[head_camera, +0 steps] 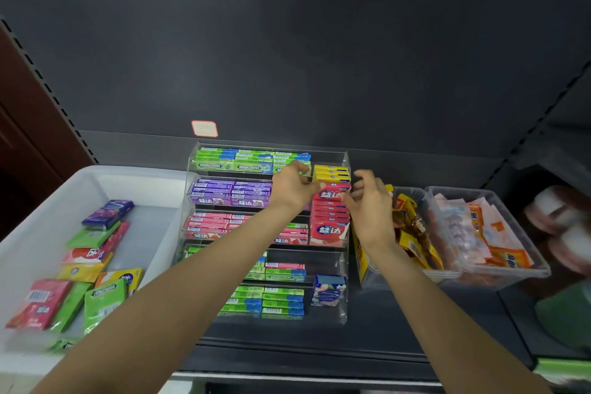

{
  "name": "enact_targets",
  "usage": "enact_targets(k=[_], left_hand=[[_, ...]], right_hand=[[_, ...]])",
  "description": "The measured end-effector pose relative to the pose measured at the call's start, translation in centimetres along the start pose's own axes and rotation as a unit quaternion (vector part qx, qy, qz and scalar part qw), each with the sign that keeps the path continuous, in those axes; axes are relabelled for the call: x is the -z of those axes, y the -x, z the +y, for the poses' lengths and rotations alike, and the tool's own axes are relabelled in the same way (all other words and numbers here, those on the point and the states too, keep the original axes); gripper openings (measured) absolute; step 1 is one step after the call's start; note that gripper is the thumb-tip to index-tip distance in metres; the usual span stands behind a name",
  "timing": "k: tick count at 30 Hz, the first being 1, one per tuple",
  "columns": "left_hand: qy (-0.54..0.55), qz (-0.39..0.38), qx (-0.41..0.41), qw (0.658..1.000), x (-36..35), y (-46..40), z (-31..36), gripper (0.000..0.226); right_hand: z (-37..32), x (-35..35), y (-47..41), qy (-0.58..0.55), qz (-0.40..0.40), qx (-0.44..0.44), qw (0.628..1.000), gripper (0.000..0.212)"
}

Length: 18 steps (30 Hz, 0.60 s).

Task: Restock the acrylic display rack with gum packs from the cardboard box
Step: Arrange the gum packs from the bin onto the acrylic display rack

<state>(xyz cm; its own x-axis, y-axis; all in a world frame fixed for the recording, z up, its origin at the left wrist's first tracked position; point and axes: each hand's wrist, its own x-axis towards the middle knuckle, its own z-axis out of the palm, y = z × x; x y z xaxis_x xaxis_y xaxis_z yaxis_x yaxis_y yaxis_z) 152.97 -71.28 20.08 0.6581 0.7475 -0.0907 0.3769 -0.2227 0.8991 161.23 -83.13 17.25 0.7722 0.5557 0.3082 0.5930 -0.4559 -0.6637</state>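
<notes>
The acrylic display rack [344, 157] stands on a dark shelf [383, 323], with stepped tiers that hold green, purple and pink gum packs in rows. In its right-hand column a stack of red gum packs [331, 211] sits below a few yellow packs [331, 172].

Both hands are raised to that column. The left hand [292, 189] has its thumb and fingers curled against the left end of the top red pack [332, 192]. The right hand [367, 201] is at the right end of the same pack with fingers bent; whether it grips the pack or only touches it cannot be told.

To the left, a white box [96, 179] holds loose gum packs [80, 281] in purple, green, red and yellow, lying at mixed angles. A blue and white small box [329, 289] stands in the lower right compartment of the rack.

Just right of the rack, two clear bins [499, 275] hold yellow and orange snack sachets [479, 233]. A red-edged price label [204, 128] is stuck on the back panel above the rack.
</notes>
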Motion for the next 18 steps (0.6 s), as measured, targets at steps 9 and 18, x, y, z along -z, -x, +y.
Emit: enact_targets(k=[9,18], left_hand=[[-0.015,0.016,-0.002,1.000,-0.2,-0.1,0.0,0.034],[-0.109,0.017,-0.106,0.988,7.7,4.9,-4.1,0.025]], right_hand=[[-1.4,0.3,0.2,0.149,-0.025,0.047,0.987,0.046],[-8.1,-2.6,3.9,0.001,-0.072,0.113,0.991,0.035]])
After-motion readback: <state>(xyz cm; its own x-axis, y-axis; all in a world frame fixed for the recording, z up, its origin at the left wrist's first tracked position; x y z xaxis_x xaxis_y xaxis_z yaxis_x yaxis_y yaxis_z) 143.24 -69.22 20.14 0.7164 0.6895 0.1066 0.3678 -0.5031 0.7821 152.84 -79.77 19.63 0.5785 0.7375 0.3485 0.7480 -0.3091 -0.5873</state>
